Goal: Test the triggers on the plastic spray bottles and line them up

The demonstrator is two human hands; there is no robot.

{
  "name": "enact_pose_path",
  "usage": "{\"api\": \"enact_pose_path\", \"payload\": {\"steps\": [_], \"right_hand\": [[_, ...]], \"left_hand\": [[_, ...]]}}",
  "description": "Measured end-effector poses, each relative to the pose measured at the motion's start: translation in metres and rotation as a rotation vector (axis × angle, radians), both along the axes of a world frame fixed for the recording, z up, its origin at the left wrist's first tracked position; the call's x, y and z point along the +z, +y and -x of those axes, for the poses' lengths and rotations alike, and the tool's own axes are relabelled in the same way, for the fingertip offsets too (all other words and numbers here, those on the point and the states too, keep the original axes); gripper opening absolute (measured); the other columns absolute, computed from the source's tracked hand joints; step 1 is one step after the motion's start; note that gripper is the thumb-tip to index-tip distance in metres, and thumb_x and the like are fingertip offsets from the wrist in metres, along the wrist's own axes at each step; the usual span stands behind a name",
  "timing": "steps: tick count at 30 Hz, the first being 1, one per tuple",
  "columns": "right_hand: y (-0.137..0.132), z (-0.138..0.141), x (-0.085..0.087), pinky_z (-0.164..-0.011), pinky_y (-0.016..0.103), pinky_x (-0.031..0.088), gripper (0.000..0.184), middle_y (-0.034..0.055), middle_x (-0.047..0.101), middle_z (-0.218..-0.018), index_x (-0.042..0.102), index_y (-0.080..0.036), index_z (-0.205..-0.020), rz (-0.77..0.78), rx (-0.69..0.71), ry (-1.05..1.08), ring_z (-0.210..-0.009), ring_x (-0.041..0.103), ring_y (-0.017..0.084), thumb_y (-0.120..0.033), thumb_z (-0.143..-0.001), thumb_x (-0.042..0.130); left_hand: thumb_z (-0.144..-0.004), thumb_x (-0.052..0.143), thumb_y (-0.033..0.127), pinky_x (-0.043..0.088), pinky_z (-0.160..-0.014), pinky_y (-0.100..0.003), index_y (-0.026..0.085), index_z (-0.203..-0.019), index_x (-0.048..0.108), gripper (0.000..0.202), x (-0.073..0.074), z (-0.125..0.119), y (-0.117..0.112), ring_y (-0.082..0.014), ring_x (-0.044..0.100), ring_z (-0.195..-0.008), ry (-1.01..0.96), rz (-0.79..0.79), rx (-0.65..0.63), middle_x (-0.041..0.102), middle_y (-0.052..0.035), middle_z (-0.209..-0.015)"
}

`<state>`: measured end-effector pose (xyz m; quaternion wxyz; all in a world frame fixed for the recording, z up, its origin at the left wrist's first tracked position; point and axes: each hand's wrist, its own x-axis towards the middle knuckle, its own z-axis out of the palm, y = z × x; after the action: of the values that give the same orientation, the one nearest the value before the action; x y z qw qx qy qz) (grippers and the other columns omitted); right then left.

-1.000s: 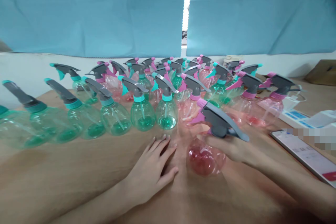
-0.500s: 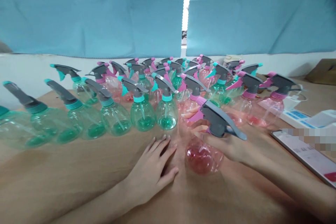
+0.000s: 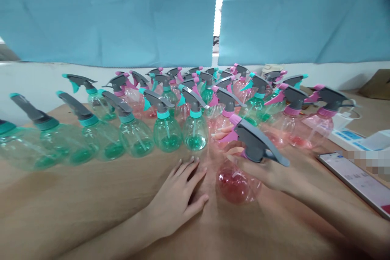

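Note:
My right hand point(image 3: 265, 170) is wrapped round the neck of a clear pink spray bottle point(image 3: 234, 185) with a grey and pink trigger head. The bottle stands tilted near me, and part of its neck is hidden by my fingers. Flat on the wooden table point(image 3: 122, 207) lies my left hand point(image 3: 179, 195), fingers spread and holding nothing. Just beyond its fingertips stands a green spray bottle point(image 3: 195, 134) with a turquoise collar. Another green spray bottle point(image 3: 167, 134) is beside that one, in a row running left.
Behind are several more pink and green bottles, among them a pink spray bottle point(image 3: 318, 126) at the right. A phone point(image 3: 353, 178) lies at the right edge near a white power strip point(image 3: 350, 136). A cardboard box point(image 3: 376, 85) sits at the back right, and a blue curtain point(image 3: 106, 16) hangs behind.
The whole view has shifted slightly, moving things a little to the right. Both hands keep almost the same pose, and the right one still grips the pink spray bottle.

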<state>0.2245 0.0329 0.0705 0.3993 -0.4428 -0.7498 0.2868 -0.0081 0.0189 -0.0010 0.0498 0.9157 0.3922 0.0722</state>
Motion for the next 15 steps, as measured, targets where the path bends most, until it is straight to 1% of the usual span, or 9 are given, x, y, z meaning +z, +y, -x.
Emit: {"api": "enact_pose_path", "payload": {"steps": [3,5,7,10,13,15], "right_hand": [[-0.0013,-0.0001,-0.0008,-0.065,0.037,0.06,0.015,0.0047,0.07,-0.084,0.065,-0.026,-0.076,0.021,-0.009,0.006,-0.077,0.069,0.024,-0.035,-0.077,0.053],[-0.0017,-0.001,-0.0033,-0.062,0.035,0.06,0.014,0.004,0.07,-0.084,0.064,-0.026,-0.079,0.031,-0.027,0.001,-0.073,0.069,0.022,-0.033,-0.077,0.053],[-0.0018,-0.0012,-0.005,-0.062,0.034,0.059,0.012,0.0034,0.069,-0.084,0.063,-0.026,-0.075,0.004,-0.054,-0.023,-0.074,0.069,0.022,-0.035,-0.077,0.054],[-0.0015,0.0004,-0.0042,-0.063,0.037,0.059,0.016,0.0035,0.068,-0.082,0.062,-0.026,-0.07,-0.017,-0.067,-0.038,-0.077,0.069,0.024,-0.039,-0.078,0.054],[-0.0013,0.0021,-0.0007,-0.062,0.037,0.059,0.014,0.0031,0.068,-0.081,0.063,-0.026,-0.075,0.016,-0.046,-0.035,-0.075,0.069,0.023,-0.038,-0.078,0.055],[-0.0012,0.0018,0.0006,-0.064,0.036,0.059,0.012,0.0024,0.068,-0.08,0.064,-0.026,-0.078,0.006,-0.028,-0.054,-0.076,0.068,0.022,-0.035,-0.079,0.056]], "left_hand": [[-0.096,0.05,0.043,0.029,-0.111,-0.051,0.017,-0.141,0.044,0.053,0.0001,-0.0006,0.0002,-0.029,0.035,-0.137,-0.002,0.0,-0.005,0.041,-0.0134,-0.148],[-0.096,0.05,0.043,0.029,-0.111,-0.051,0.017,-0.141,0.044,0.053,-0.0001,-0.0007,0.0003,-0.0289,0.035,-0.137,-0.005,0.0,-0.005,0.041,-0.0136,-0.148],[-0.096,0.05,0.044,0.029,-0.111,-0.051,0.017,-0.141,0.044,0.053,-0.0006,-0.0004,0.0001,-0.0291,0.035,-0.137,-0.007,0.001,-0.003,0.041,-0.0135,-0.148],[-0.096,0.05,0.044,0.029,-0.111,-0.052,0.017,-0.141,0.045,0.053,-0.0011,0.0001,-0.0002,-0.0297,0.035,-0.137,-0.014,0.002,-0.005,0.042,-0.0136,-0.148],[-0.096,0.051,0.044,0.03,-0.11,-0.052,0.017,-0.14,0.045,0.052,-0.001,0.0004,-0.0003,-0.03,0.035,-0.137,-0.013,0.002,-0.003,0.042,-0.0133,-0.148],[-0.096,0.05,0.044,0.029,-0.111,-0.051,0.017,-0.14,0.045,0.052,-0.0006,0.0005,-0.0002,-0.0295,0.035,-0.137,-0.01,-0.001,-0.003,0.042,-0.0132,-0.147]]}}
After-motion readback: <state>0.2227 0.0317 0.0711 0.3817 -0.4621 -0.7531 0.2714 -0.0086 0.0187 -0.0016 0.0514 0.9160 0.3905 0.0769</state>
